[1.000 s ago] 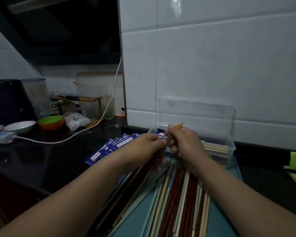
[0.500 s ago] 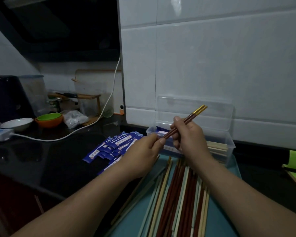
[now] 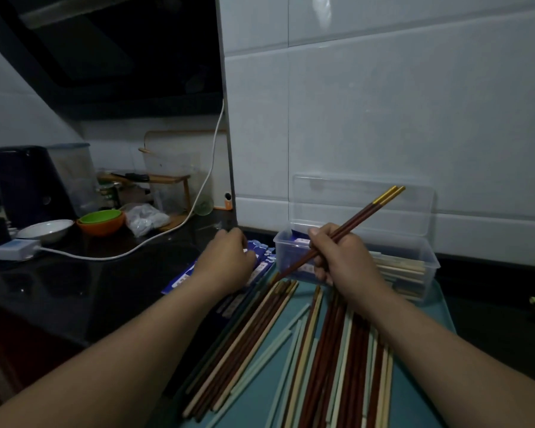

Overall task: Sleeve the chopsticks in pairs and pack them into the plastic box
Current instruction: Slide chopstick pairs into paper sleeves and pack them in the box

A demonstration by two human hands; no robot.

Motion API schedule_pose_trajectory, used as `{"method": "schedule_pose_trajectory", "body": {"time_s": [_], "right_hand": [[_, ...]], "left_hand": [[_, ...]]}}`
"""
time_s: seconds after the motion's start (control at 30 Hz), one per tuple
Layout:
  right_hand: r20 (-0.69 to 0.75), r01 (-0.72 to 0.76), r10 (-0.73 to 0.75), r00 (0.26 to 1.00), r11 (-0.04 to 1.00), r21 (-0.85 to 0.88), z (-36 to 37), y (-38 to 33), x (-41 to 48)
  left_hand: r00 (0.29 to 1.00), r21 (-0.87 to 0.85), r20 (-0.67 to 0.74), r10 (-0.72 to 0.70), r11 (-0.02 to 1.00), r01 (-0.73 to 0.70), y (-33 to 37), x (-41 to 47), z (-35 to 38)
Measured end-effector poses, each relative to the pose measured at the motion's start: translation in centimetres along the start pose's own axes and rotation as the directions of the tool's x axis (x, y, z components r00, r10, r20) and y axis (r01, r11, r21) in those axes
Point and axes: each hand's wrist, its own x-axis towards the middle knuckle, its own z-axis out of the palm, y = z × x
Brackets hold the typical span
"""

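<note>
Chopsticks (image 3: 359, 217) pinched in the right hand (image 3: 343, 261) are slanting down-left toward the sleeves (image 3: 179, 278), where the nearer left hand (image 3: 226, 261) is curling, grasp unclear.

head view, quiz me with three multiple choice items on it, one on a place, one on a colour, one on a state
1. Where does the plastic box stand?
A) at the foot of the tiled wall
B) on the floor
C) inside the green bowl

2. What colour are the tips of the chopstick pair gripped by the right hand?
A) green
B) gold
C) white

3. The box lid is:
A) shut
B) missing
C) open, standing upright

Answers: 1 A, the box sits right below the white tiles; 2 B, gold ends top the brown shafts; 3 C, the clear lid rises behind the open box.
</note>
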Motion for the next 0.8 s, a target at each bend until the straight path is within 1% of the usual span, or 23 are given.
{"method": "schedule_pose_trajectory", "body": {"time_s": [0.07,0.1,0.17,0.23,0.3,0.43,0.5,0.53,0.6,0.67,0.73,0.8], "right_hand": [[0.017,-0.005,0.005,1.000,1.000,-0.004,0.1,-0.1,-0.1],[0.023,-0.004,0.005,1.000,1.000,-0.014,0.0,-0.1,-0.1],[0.028,0.000,0.001,1.000,0.999,-0.035,0.0,0.0,-0.1],[0.027,0.000,0.002,1.000,0.999,-0.044,-0.1,0.1,-0.1],[0.028,-0.001,0.002,1.000,0.999,-0.043,-0.2,0.1,-0.1],[0.025,0.005,-0.004,1.000,0.999,-0.052,-0.2,0.1,-0.1],[0.028,0.013,-0.012,1.000,0.998,-0.058,-0.2,0.2,0.0],[0.031,0.017,-0.015,0.999,0.998,-0.068,-0.2,0.2,0.0],[0.033,0.022,-0.019,0.999,0.996,-0.087,-0.2,0.1,0.0],[0.030,0.027,-0.025,0.999,0.996,-0.085,-0.1,0.0,-0.2],[0.024,0.031,-0.029,0.999,0.996,-0.087,-0.2,-0.1,-0.3],[0.019,0.037,-0.035,0.999,0.995,-0.095,-0.2,-0.2,-0.4]], "left_hand": [[0.990,0.176,0.122,-0.067,0.983,0.045,-0.6,0.9,0.0],[0.981,0.235,0.172,-0.091,0.971,0.049,-0.7,1.3,0.1],[0.969,0.301,0.221,-0.115,0.953,0.045,-0.7,1.7,0.2],[0.963,0.322,0.241,-0.122,0.946,0.040,-0.4,2.0,0.3],[0.960,0.307,0.256,-0.117,0.951,0.034,0.1,2.1,0.2],[0.980,0.244,0.183,-0.075,0.969,0.029,0.3,1.6,-0.6],[0.990,0.182,0.121,-0.067,0.982,0.044,-0.2,1.0,-1.2],[0.995,0.117,0.093,-0.046,0.992,0.035,-0.4,0.6,-1.4],[0.999,-0.092,0.048,0.024,0.996,-0.019,-0.9,-0.5,-1.5],[0.994,-0.302,0.015,0.107,0.948,-0.097,-0.9,-1.5,-1.5],[0.986,-0.420,-0.004,0.169,0.894,-0.155,-0.3,-1.9,-1.2],[0.982,-0.523,0.009,0.189,0.838,-0.156,0.4,-1.9,-0.8]]}}
